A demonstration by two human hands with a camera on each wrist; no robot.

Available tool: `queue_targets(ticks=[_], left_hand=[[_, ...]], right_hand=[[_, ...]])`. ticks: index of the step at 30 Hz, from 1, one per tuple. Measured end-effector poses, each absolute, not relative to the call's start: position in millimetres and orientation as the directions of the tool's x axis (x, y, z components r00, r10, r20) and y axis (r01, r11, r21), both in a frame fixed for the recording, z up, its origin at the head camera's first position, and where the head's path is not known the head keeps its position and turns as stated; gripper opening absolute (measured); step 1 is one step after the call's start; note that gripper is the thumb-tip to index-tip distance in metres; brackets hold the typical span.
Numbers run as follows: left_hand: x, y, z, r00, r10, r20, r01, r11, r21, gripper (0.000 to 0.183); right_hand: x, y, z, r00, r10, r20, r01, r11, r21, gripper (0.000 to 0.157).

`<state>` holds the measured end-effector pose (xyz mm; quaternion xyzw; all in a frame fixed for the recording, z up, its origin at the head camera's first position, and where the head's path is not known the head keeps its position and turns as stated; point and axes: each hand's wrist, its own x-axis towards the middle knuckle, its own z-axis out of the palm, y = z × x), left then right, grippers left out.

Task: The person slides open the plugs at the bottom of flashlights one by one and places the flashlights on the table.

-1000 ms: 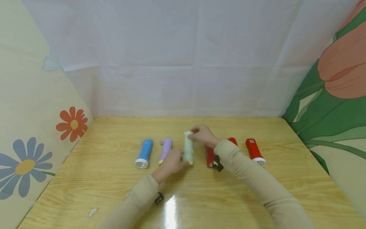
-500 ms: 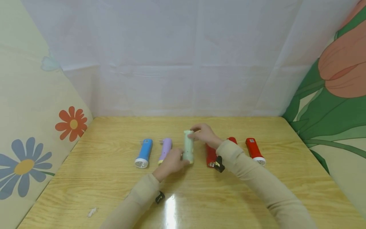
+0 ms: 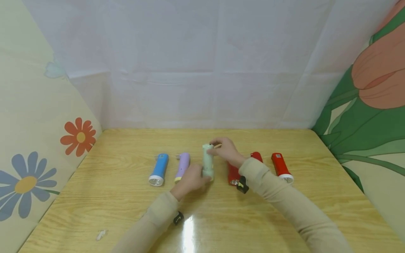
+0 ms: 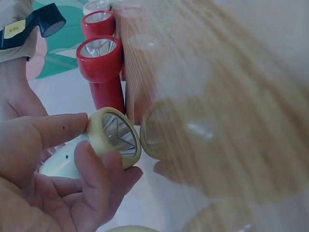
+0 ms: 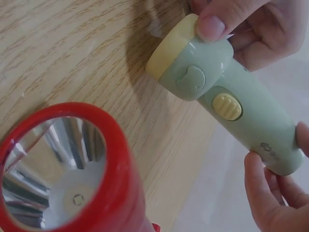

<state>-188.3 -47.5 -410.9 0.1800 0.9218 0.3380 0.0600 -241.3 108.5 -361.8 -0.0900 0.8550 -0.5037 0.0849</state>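
A pale green flashlight (image 3: 207,162) with a yellow rim is held between both hands at the middle of the table. The left hand (image 3: 191,178) grips its lamp end, with the thumb on the head in the right wrist view. At the far end, the right hand (image 3: 225,150) pinches the tail between thumb and fingers. The yellow switch (image 5: 227,107) faces the right wrist camera. In the left wrist view, the clear lens (image 4: 119,135) points towards the tabletop, close to its reflection.
Left of the hands lie a purple flashlight (image 3: 183,164), partly hidden by the left hand, and a blue flashlight (image 3: 160,168). To the right, a red flashlight (image 3: 233,174) and another red one (image 3: 257,156) sit partly behind the right arm. A red flashlight with a white head (image 3: 280,164) lies farther right.
Both hands keep hold of the green flashlight, which has shifted only very slightly to the left. The other flashlights stay where they were.
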Motion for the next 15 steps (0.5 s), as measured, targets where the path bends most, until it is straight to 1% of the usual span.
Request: queue_targets(ticks=[7, 11, 15], left_hand=[[-189.2, -45.9, -410.6, -0.934, 0.358, 0.008, 0.28, 0.715, 0.641, 0.022], [-190.8, -46.1, -411.5, -0.934, 0.358, 0.012, 0.282, 0.715, 0.64, 0.023], [-192.1, -46.6, -413.6, -0.933, 0.356, 0.046, 0.301, 0.707, 0.64, 0.024]], right_hand=[[-237.5, 106.6, -362.3, -0.973, -0.228, -0.045, -0.074, 0.485, -0.872, 0.041], [-235.4, 108.2, -363.5, -0.966, -0.257, 0.008, -0.133, 0.473, -0.871, 0.041], [-233.4, 109.2, -365.2, -0.955, -0.291, 0.062, -0.195, 0.452, -0.871, 0.038]])
